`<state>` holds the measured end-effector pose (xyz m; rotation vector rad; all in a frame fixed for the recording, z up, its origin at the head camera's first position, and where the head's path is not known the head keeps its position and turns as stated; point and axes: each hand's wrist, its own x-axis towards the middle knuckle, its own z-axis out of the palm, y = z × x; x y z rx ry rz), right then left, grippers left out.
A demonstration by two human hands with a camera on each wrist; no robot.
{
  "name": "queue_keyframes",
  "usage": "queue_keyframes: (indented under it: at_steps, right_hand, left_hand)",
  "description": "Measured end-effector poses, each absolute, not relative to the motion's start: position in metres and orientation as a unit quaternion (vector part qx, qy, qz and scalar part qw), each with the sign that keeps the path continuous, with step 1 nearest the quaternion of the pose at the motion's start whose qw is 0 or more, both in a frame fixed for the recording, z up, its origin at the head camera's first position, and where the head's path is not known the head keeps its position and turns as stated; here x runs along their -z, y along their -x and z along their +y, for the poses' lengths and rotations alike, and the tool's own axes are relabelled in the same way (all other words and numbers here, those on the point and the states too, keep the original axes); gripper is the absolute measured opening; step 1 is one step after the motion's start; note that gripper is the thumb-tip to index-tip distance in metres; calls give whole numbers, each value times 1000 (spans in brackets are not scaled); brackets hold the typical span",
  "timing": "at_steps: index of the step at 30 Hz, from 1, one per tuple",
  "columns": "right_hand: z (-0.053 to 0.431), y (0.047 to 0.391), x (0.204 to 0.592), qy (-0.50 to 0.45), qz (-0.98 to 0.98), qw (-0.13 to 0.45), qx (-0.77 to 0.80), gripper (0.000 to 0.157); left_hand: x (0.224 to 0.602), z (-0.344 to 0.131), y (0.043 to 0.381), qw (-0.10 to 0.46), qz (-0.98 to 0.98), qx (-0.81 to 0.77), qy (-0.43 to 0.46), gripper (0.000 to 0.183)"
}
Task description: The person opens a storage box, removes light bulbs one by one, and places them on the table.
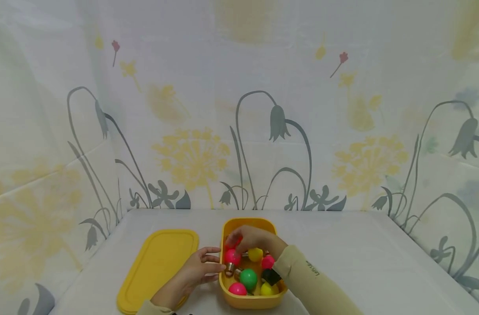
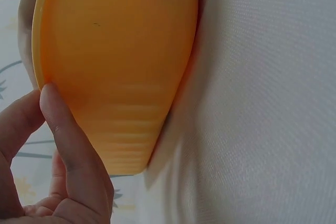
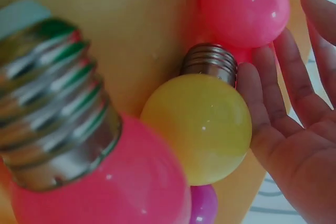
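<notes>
My left hand (image 1: 198, 269) pinches the rim of the yellow bin (image 1: 252, 302) on its left side, one fingertip lying against the outer wall just under the edge. My right hand (image 1: 249, 237) is down inside the bin toward its far end, reaching across from the right; its fingers are loosely spread and slightly bent, closed round nothing, their tips at a pink bulb (image 1: 233, 257) whose metal cap (image 1: 230, 269) points toward me. Whether every tip touches that bulb, I cannot tell. Just beside my palm sits a yellow bulb (image 1: 255, 255), with its cap turned toward my fingers. The bulbs all lie loose in the bin: a second pink bulb (image 1: 268, 262) by its right wall, a green bulb (image 1: 248, 279) nearer me, and at the near end a third pink bulb (image 1: 237, 288) on the left and another yellow bulb (image 1: 268, 289) on the right, partly under my right sleeve (image 1: 318, 280). From the right wrist I also see a bit of a purple bulb (image 3: 203, 205). The yellow lid (image 1: 158, 262) lies flat on the white table (image 1: 342, 253), left of the bin and apart from it, my left forearm over its near part. A flower-printed cloth (image 1: 239, 65) hangs behind.
</notes>
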<state>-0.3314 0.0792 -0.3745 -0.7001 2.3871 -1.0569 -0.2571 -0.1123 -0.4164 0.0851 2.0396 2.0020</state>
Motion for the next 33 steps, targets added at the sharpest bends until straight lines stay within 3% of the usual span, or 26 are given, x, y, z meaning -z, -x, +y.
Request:
queue_keyframes:
  at_steps: [15,33]
  right_hand:
    - [77,327,375,273,886,259,271,34]
    - [82,326,364,326,879,225,266,28]
  left_hand:
    - [417,-113,257,140,706,-694,-29,57]
    - [418,-112,256,135,706,-694,-26,59]
